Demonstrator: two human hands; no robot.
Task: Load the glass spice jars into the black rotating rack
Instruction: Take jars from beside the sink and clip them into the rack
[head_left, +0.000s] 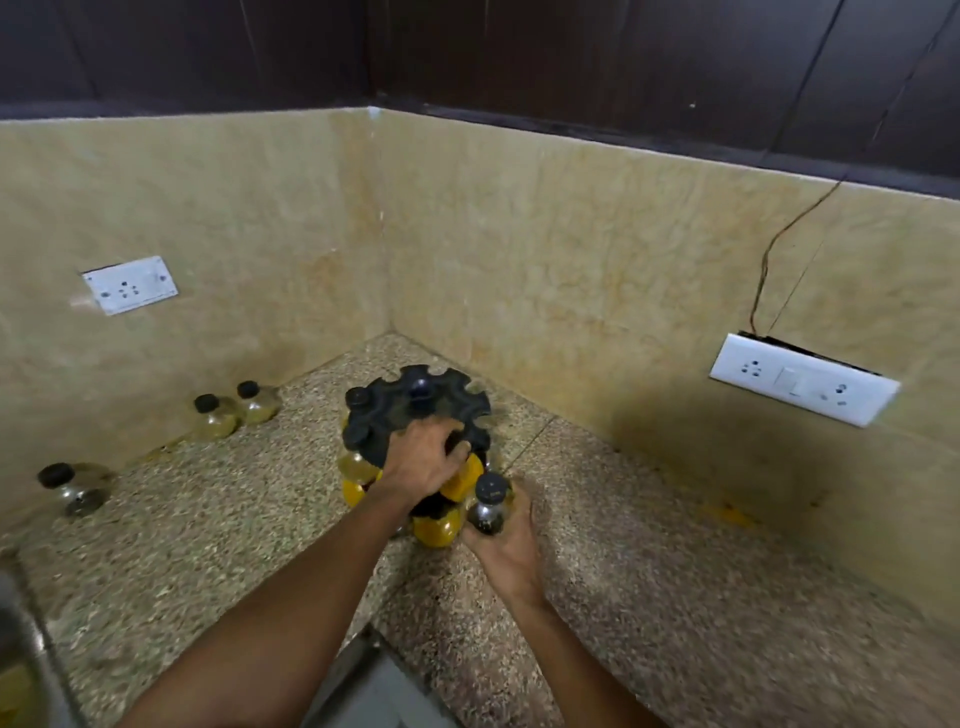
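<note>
The main risk is a miss at the slot: if the dark-filled jar (488, 506) comes in tilted, its black cap could catch the rack (415, 415) rim, or knock the yellow jar (439, 526) seated just beside it. The rack could also spin under the push and carry the slot away. The left hand (423, 462) presses on the rack's near edge, fingers curled over it, apparently gripping. The right hand (501, 540) grips the jar near the rack. Three more jars (72, 486) wait far left on the table (675, 597).
</note>
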